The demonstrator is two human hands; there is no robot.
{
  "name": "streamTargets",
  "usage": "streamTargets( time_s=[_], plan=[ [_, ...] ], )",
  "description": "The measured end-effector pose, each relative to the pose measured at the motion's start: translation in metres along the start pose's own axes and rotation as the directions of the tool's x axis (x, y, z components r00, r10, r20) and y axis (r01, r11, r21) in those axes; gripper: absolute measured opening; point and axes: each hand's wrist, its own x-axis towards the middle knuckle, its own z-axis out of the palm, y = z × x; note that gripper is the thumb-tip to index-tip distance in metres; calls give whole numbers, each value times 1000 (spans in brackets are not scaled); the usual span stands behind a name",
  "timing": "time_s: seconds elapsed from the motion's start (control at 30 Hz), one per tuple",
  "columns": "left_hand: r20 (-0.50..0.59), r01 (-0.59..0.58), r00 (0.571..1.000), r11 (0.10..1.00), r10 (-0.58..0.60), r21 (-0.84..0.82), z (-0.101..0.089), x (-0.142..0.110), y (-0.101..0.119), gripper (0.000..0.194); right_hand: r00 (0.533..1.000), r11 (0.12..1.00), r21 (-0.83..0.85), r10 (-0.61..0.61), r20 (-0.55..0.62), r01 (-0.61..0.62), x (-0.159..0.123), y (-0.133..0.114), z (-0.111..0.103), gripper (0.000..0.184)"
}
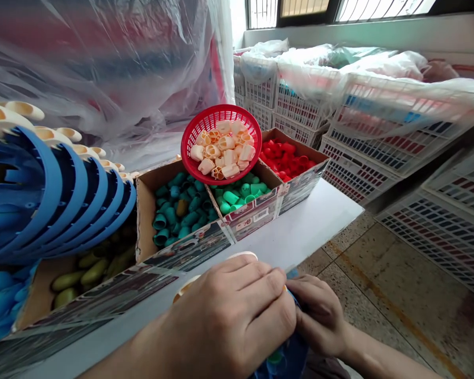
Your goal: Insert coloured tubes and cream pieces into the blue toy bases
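Observation:
My left hand [229, 316] is curled over a toy part at the near edge of the white table [300, 231]; a cream rim shows behind its knuckles and blue plastic [288, 358] below it. My right hand [319, 316] is closed and pinches at the same part, fingertips touching the left hand. What sits between the fingers is hidden. Behind the hands stand cardboard boxes of teal pieces [177, 210], green pieces [239, 195] and red pieces [286, 155]. A red basket [221, 143] of cream pieces rests on top of the boxes.
A stack of blue curved parts with cream tips [51, 195] fills the left. Below it are olive pieces [90, 271] in a box and blue pieces [0, 300]. Plastic sheeting hangs behind. White crates [379, 137] covered in plastic line the right, above a tiled floor.

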Motion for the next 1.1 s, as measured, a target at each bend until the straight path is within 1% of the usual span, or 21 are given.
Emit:
streamTargets(
  time_s=[0.07,0.17,0.33,0.4,0.43,0.47,0.53,0.57,0.63,0.7,0.77,0.83,0.93,0.97,1.0,1.03,1.07,1.1],
  plan=[
    [-6,-40,999,999,40,13,1,-4,1,28,1000,1000,14,-10,18,10,-1,-1,2,33],
    [-4,-76,997,997,76,15,4,-12,2,24,997,998,58,-9,73,5,-3,-2,3,33],
    [0,-69,998,998,69,15,14,-32,3,23,993,998,51,-28,115,22,-11,3,7,32],
    [-7,-33,999,999,33,-37,16,-40,5,19,989,999,40,-25,149,20,-16,6,9,32],
    [4,4,1000,996,-4,-85,16,-43,6,16,985,999,36,-25,169,19,-19,8,10,31],
    [31,51,998,988,-46,-143,14,-46,7,14,980,999,29,-22,197,17,-21,8,10,30],
    [127,171,982,950,-142,-261,9,-48,8,15,967,1000,13,-24,254,22,-24,8,11,27],
    [188,243,963,922,-192,-300,6,-49,8,13,960,1000,2,-26,279,26,-25,7,11,26],
    [308,381,908,867,-285,-321,2,-49,7,8,947,999,-29,-25,320,36,-25,5,10,25],
    [433,495,830,820,-350,-286,1,-51,5,16,933,998,-42,-28,358,46,-23,2,10,24],
    [546,561,754,791,-366,-245,2,-52,4,15,918,998,-35,-34,396,53,-21,0,10,24],
    [626,614,684,759,-373,-218,6,-53,5,19,905,999,-6,-37,424,44,-19,-1,12,23],
    [687,700,592,691,-421,-180,10,-49,6,20,895,1000,15,-9,445,3,-18,-1,17,20],
    [695,721,571,671,-437,-171,11,-48,7,21,893,1000,12,-1,449,-5,-19,-1,17,20],
    [691,740,559,652,-459,-166,11,-49,8,21,890,1000,3,5,455,-8,-19,-1,18,20],
    [672,761,555,626,-490,-172,10,-51,8,18,891,1000,-10,6,455,-1,-19,-1,17,21],
    [639,784,558,590,-530,-195,8,-57,9,11,895,1000,-27,2,445,11,-19,-2,16,23],
    [601,811,555,535,-575,-237,7,-65,10,12,904,999,-47,0,427,22,-19,-2,14,23]
  ],
)
